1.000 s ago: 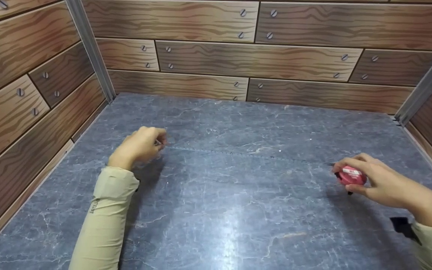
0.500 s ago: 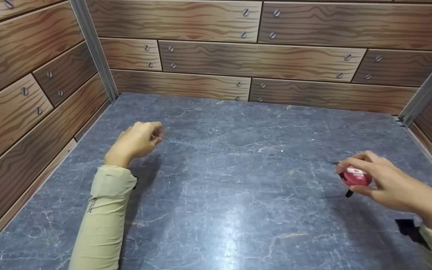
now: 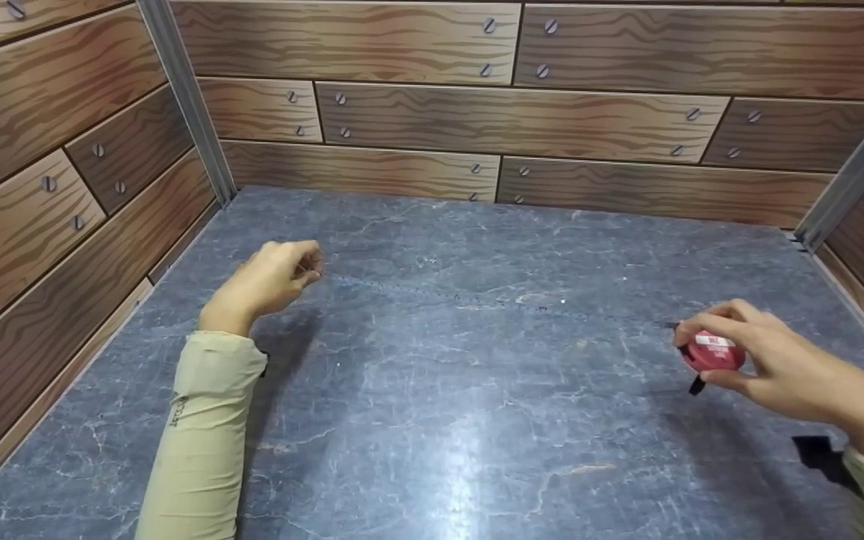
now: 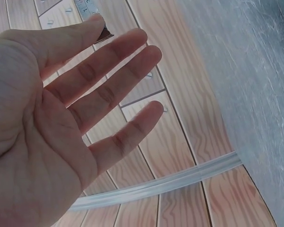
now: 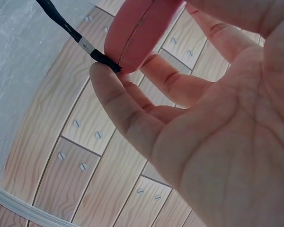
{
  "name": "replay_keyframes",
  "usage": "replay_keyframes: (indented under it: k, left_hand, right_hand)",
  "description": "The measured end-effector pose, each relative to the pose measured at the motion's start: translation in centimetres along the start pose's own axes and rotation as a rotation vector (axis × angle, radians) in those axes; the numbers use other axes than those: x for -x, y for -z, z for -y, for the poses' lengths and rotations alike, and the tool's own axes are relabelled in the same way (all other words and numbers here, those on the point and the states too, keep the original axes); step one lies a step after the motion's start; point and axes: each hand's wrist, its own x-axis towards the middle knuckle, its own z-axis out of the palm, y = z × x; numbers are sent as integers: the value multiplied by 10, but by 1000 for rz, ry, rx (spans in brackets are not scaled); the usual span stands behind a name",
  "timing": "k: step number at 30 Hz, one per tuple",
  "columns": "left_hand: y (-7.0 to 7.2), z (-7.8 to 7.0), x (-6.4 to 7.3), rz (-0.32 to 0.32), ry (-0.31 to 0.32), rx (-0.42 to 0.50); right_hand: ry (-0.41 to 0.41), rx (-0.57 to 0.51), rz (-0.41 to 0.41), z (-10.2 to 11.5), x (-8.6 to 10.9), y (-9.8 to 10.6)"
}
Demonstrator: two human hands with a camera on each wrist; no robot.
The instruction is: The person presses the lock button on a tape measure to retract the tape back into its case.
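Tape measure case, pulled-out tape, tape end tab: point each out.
tape measure case (image 3: 713,352), head view, on the red shell's labelled top face, held by the right hand (image 3: 766,364).
tape (image 3: 477,300), head view, mid-span of the thin strip.
tape end tab (image 4: 104,34), left wrist view, dark tab pinched by the left hand (image 4: 52,113).

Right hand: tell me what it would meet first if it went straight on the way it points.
Probably nothing close: the right hand, gripping the red tape measure, points left along the drawn-out tape toward the left hand. Depth is unclear.

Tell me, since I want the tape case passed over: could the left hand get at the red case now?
Probably not yet: the left hand pinches the tape end, and the red case sits in the right hand, far across the table.
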Motion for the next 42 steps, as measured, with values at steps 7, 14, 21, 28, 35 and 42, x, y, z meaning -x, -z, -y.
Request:
replay_keyframes:
  k: [7, 14, 21, 28, 35, 42]
  left_hand:
    - [-2, 3, 0, -11, 1, 20]
    - [-2, 4, 0, -17, 7, 37]
    - [-2, 4, -2, -7, -21, 31]
    - [-2, 4, -2, 0, -22, 31]
    - [-1, 3, -1, 13, -12, 50]
    - [-2, 4, -2, 35, 11, 66]
  right_hand:
    - [2, 13, 1, -2, 3, 0]
    - [0, 30, 0, -5, 4, 0]
    - [-18, 3, 32, -5, 1, 1]
    - [-36, -10, 56, -4, 0, 1]
    - [-43, 4, 41, -2, 0, 2]
    - [-62, -41, 71, 1, -3, 6]
